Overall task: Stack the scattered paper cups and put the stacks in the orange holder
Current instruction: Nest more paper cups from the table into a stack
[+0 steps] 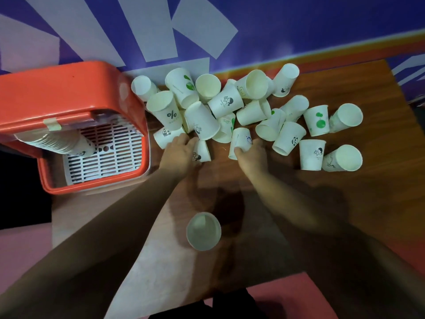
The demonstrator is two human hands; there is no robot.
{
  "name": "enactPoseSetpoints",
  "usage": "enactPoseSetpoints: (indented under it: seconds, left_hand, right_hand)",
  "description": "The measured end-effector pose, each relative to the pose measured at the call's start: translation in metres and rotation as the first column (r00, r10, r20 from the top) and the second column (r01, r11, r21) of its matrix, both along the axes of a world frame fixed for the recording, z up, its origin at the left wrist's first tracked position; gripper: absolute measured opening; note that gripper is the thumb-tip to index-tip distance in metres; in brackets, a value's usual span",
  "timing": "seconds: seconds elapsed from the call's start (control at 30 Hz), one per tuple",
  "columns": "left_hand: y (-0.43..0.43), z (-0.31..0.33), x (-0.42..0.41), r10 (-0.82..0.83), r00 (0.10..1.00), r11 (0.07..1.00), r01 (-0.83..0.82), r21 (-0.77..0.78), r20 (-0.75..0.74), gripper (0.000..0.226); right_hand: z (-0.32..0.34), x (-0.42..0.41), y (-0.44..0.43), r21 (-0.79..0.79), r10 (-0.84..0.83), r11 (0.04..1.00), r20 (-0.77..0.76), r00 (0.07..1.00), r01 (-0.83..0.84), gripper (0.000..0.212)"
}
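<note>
Several white paper cups (pixel 226 103) with small prints lie scattered and piled across the far half of the brown table (pixel 345 192). The orange holder (pixel 69 88) stands at the left, with a stack of cups (pixel 57 141) lying inside on its white grate. My left hand (pixel 181 150) grips a small cup (pixel 202 151) at the pile's near edge. My right hand (pixel 251 154) closes around another cup (pixel 240 140) lying on its side. One cup (pixel 203 230) stands upright alone near the table's front, between my forearms.
A purple and white patterned wall (pixel 207 31) rises right behind the table. The table's right edge (pixel 404 107) is close to the outermost cups. The holder overhangs the table's left side, above a dark floor.
</note>
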State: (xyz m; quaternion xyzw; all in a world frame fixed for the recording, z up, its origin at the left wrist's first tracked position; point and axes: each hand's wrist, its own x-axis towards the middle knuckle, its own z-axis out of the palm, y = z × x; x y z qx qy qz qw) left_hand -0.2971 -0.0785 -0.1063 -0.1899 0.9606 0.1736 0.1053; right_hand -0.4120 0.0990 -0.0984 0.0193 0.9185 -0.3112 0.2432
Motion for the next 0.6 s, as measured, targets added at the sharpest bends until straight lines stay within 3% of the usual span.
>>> enactPoseSetpoints:
  seconds: [0.07,0.17,0.33,0.43,0.6]
  left_hand:
    - [0.001,0.001,0.008,0.024,1.000,0.996,-0.022,0.085,-0.018,0.076]
    - [0.003,0.016,0.025,0.185,0.982,0.928,-0.159,0.337,-0.046,0.076]
    - [0.018,0.077,0.069,0.442,0.893,0.586,-0.215,0.781,-0.086,0.075]
    - [0.043,0.113,0.095,0.470,0.874,0.499,-0.146,0.854,-0.125,0.073]
    - [0.088,0.139,0.136,0.437,0.890,0.443,-0.084,0.893,-0.133,0.073]
  right_hand:
    - [0.003,0.003,0.008,-0.055,-0.015,0.998,0.030,0.999,0.016,0.057]
    - [0.014,0.012,0.026,-0.151,-0.003,0.989,0.051,0.999,0.011,0.058]
    - [0.038,0.029,0.053,-0.221,-0.034,0.974,0.093,0.995,0.054,0.057]
    - [0.052,0.040,0.062,-0.259,0.004,0.966,0.092,0.996,0.020,0.055]
    - [0.075,0.058,0.068,-0.329,0.070,0.944,0.088,0.994,-0.037,0.057]
